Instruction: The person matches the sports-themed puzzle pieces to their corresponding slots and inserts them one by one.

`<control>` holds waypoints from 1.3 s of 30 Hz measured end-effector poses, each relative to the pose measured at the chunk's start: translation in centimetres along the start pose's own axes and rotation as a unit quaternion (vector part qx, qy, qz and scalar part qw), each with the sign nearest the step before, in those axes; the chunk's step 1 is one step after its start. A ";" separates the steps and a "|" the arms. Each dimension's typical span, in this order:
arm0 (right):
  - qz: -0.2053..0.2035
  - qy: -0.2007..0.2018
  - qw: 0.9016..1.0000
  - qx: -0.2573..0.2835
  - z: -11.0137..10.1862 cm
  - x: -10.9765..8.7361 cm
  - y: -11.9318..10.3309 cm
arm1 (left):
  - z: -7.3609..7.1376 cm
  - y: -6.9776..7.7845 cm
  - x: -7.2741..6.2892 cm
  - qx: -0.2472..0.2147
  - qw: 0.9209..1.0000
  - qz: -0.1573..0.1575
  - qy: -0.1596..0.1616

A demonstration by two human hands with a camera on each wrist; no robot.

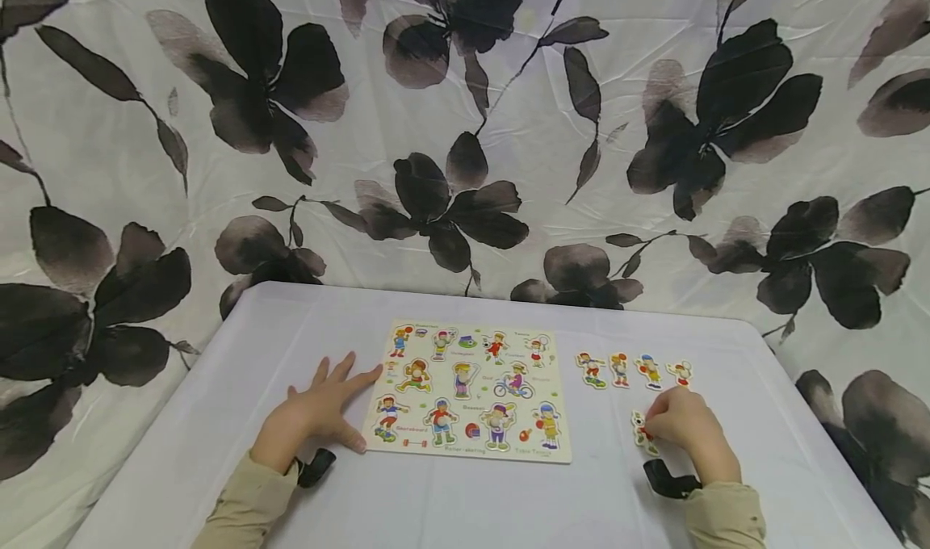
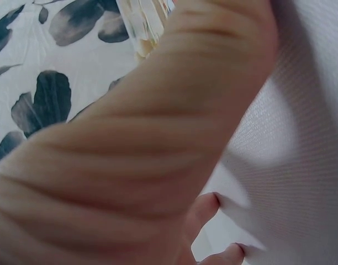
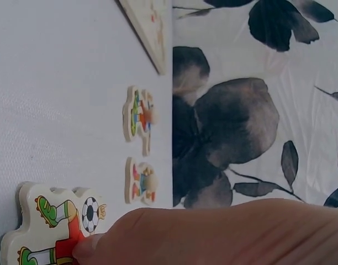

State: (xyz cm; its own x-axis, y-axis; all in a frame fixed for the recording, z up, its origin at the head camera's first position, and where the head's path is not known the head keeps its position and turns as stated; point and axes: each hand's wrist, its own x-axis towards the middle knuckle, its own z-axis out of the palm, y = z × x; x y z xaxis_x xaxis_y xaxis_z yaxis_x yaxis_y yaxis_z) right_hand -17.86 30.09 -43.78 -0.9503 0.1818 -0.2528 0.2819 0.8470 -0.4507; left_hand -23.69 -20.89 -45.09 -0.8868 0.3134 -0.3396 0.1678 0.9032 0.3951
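Observation:
My left hand lies with fingers spread at the left edge of a wooden puzzle board, its thumb and index finger reaching the board's side. The board shows children doing sports. In the left wrist view the hand's near side fills much of the picture. To the right of the board, my right hand pinches a soccer-player puzzle piece with its thumb on the printed face; the other fingers are mostly hidden. Just beyond that hand, several loose puzzle pieces lie in a row.
A white cloth covers the table. Behind it hangs a floral fabric backdrop. A black wrist device sits at the right wrist, and another black device at the left.

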 end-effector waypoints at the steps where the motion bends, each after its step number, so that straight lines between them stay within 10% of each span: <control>1: -0.002 0.002 1.000 0.000 0.0 0.0 0.0 | 0.0 0.0 0.0 0.001 1.000 0.000 0.000; 39: -0.058 0.036 0.998 0.008 -0.4 1.1 -3.3 | -0.4 0.7 -0.5 -0.005 1.000 -0.006 0.004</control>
State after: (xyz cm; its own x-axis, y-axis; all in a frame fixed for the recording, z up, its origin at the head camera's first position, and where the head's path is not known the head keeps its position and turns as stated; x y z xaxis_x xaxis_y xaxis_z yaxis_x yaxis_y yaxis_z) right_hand -19.83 27.72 -42.25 -0.9835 0.1193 -0.1358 0.1711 0.8567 -0.4867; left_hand -23.30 -20.58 -44.30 -0.8925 0.3000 -0.3368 0.1527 0.9036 0.4003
